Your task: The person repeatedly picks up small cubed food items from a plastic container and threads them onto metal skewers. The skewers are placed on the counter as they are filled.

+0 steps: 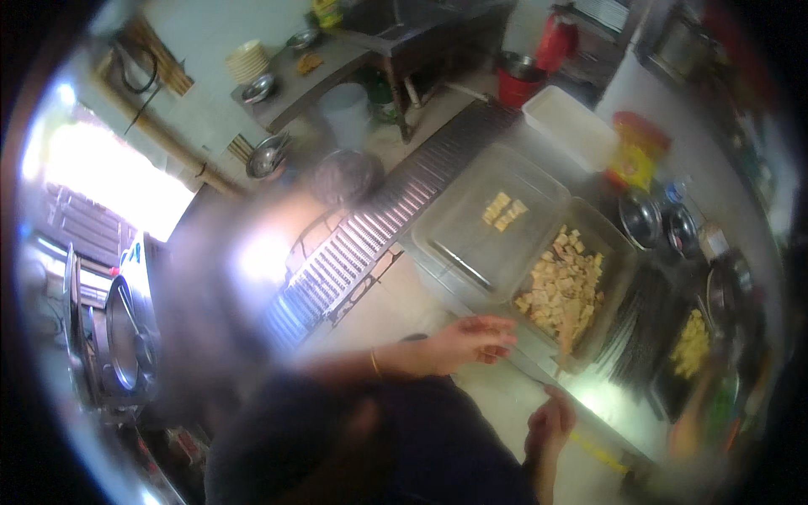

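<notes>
In front of the table edge, my left hand is held with its fingers partly curled and apart; nothing shows in it. Lower and to the right, my right hand pinches a thin dark skewer, which points towards my left hand. Just beyond the hands sits a deep tray of pale food cubes, with a long tan piece over its near side, too blurred to name. Beside it, a shallower tray holds a few rows of similar cubes. A bundle of thin skewers lies right of the deep tray.
A white plastic tub and a red-yellow bag stand at the back. Metal bowls are on the right, near a dark tray of yellow pieces. A metal drain grate crosses the floor. Stacked bowls stand on a far counter.
</notes>
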